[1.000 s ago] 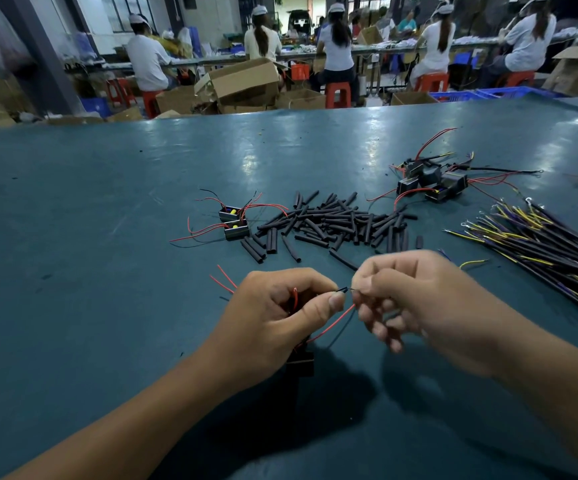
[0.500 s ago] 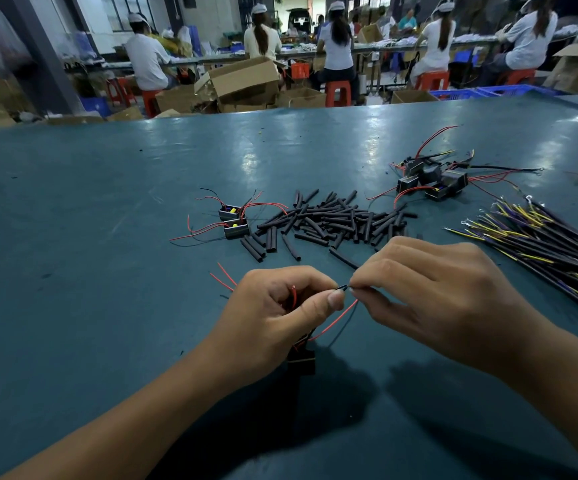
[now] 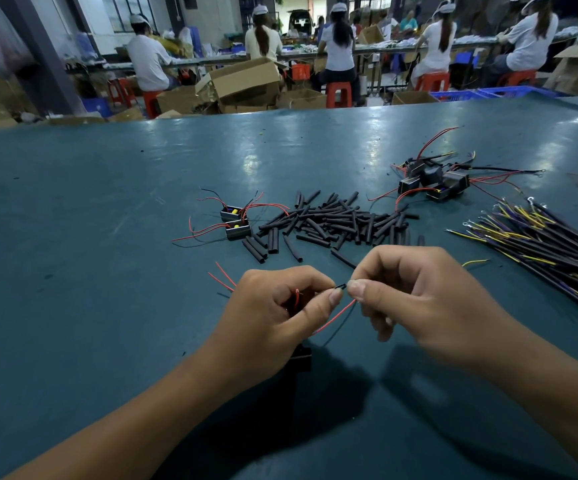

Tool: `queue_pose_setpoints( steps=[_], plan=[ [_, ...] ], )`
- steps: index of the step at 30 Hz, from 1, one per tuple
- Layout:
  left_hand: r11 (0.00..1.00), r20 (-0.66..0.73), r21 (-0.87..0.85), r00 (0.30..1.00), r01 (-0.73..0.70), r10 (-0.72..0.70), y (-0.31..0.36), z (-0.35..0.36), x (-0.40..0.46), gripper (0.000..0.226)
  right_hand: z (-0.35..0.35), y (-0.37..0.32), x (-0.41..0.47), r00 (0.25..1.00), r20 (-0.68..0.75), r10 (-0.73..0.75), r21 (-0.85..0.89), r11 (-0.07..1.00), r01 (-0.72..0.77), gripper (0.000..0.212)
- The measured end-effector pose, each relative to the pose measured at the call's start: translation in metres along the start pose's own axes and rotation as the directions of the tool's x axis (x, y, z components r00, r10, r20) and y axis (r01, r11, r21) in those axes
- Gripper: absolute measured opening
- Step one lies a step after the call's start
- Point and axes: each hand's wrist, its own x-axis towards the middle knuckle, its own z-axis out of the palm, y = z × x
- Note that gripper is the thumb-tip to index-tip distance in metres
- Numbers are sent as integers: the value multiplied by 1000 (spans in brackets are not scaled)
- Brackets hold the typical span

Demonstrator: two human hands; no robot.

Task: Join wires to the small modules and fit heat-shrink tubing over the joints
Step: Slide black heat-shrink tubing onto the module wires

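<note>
My left hand (image 3: 277, 317) grips a small black module (image 3: 300, 356) that hangs below the palm, its red wires (image 3: 336, 317) poking out on both sides. Thumb and forefinger of that hand pinch a thin black wire end (image 3: 341, 286). My right hand (image 3: 415, 299) pinches the same wire end from the other side, fingertips nearly touching the left thumb. A pile of black heat-shrink tubes (image 3: 336, 220) lies just beyond the hands. Two modules with yellow parts (image 3: 235, 221) sit left of the pile.
A cluster of black modules with red leads (image 3: 432, 181) lies at the back right. A bundle of black, yellow and purple wires (image 3: 550, 240) spreads along the right. The teal table (image 3: 73, 271) ends at a far edge, with seated workers and cardboard boxes beyond.
My right hand has turned and lifted slightly at the wire end, its knuckles now higher. The left hand and module have stayed in place.
</note>
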Motion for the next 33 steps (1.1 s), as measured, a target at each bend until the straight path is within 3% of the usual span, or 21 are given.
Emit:
queue_pose_setpoints(
  steps=[4, 7, 9, 10, 12, 13, 14, 16, 18, 20, 23, 28, 30, 33],
  plan=[
    [981, -37, 158, 993, -108, 116, -1, -2, 2, 22, 5, -5, 0, 958, 88, 274, 295, 911, -287, 24],
    [965, -49, 220, 986, -142, 157, -2, -1, 2, 22, 8, -6, 2, 852, 286, 438, 541, 660, -521, 17],
    [975, -43, 182, 990, -127, 137, -2, -1, 2, 21, 9, -6, 3, 828, 336, 448, 610, 567, -554, 9],
    [986, -34, 136, 994, -97, 103, -3, -1, 1, 21, 10, -4, 3, 852, 302, 428, 585, 622, -520, 11],
    [1000, -6, 13, 1000, -5, 5, -4, 0, 0, 19, 8, 2, 1, 954, 109, 280, 377, 876, -300, 18],
    [999, 7, -41, 999, 33, -33, -5, 0, -1, 18, 5, 4, 1, 994, -10, 107, 159, 982, -104, 16],
    [995, 15, -75, 998, 60, -59, -6, 0, -1, 17, 1, 7, 0, 991, -76, -112, -128, 987, 102, 10],
    [989, 33, -113, 995, 92, -89, -6, 0, -1, 18, -7, 11, 1, 894, 8, -448, -539, 751, 381, 5],
    [982, 54, -154, 993, 113, -106, -6, 0, -1, 19, -9, 12, 2, 824, 104, -556, -671, 572, 471, 12],
    [977, 64, -176, 992, 119, -109, -5, 1, -1, 18, -8, 12, 3, 788, 126, -603, -728, 483, 486, 15],
    [978, 68, -175, 992, 115, -104, -6, 2, -2, 17, -8, 10, 4, 776, 132, -617, -752, 448, 484, 17],
    [985, 73, -142, 994, 94, -84, -5, 2, -1, 18, -7, 6, 3, 826, 178, -535, -789, 423, 445, 21],
    [991, 78, -110, 995, 71, -62, -4, 1, -1, 17, -9, 8, 3, 856, 181, -485, -733, 514, 446, 20],
    [995, 75, -83, 996, 59, -52, -5, 1, 0, 18, -8, 12, 3, 920, 115, -374, -530, 760, 375, 17]
  ],
)
